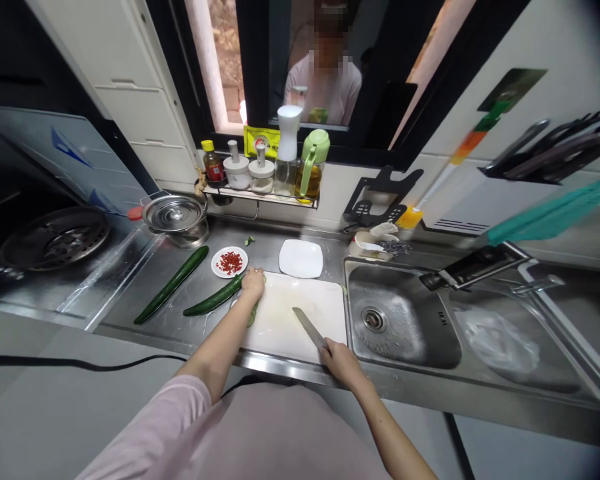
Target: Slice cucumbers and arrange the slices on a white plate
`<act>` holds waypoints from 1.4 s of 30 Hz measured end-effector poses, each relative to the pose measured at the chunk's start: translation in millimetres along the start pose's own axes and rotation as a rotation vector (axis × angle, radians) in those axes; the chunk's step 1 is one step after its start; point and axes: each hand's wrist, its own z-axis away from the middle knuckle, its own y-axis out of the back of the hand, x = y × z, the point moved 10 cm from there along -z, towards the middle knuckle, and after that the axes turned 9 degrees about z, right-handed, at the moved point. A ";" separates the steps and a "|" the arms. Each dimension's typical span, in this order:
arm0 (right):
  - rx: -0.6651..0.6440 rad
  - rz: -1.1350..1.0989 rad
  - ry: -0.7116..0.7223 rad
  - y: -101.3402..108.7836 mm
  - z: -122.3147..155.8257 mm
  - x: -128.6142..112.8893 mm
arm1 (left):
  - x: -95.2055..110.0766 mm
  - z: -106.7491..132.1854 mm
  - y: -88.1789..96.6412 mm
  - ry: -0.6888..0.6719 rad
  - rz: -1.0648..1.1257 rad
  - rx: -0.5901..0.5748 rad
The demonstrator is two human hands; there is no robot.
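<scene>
My left hand [253, 283] is closed on the end of a long green cucumber [213, 301] that lies across the left edge of the white cutting board [300, 320]. Some green slices or peel [253, 313] sit just under that hand. Gripped by its handle in my right hand [341, 360] is a knife [307, 327], with the blade pointing up-left over the board near its front edge. A second whole cucumber [173, 283] lies on the steel counter further left. Behind the cucumbers stands a small white plate of chopped red chilli [229, 262].
An empty white square plate [301, 258] sits behind the board. The sink [400, 320] with a tap [480, 267] lies to the right. A lidded steel pot [175, 217] and the hob [50, 247] are at the left. Bottles and jars stand on a rack [260, 193] below the window.
</scene>
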 end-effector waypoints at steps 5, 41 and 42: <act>0.009 -0.016 0.000 2.0 1.9 -1.0 | 3.9 -6.3 -4.1 -0.032 -0.039 -0.025; 0.029 0.095 0.090 13.7 9.4 -47.1 | 12.5 46.1 -62.3 -0.069 0.066 -0.163; 0.029 0.099 0.093 12.4 8.4 -47.5 | 12.6 45.7 -62.8 -0.067 0.068 -0.168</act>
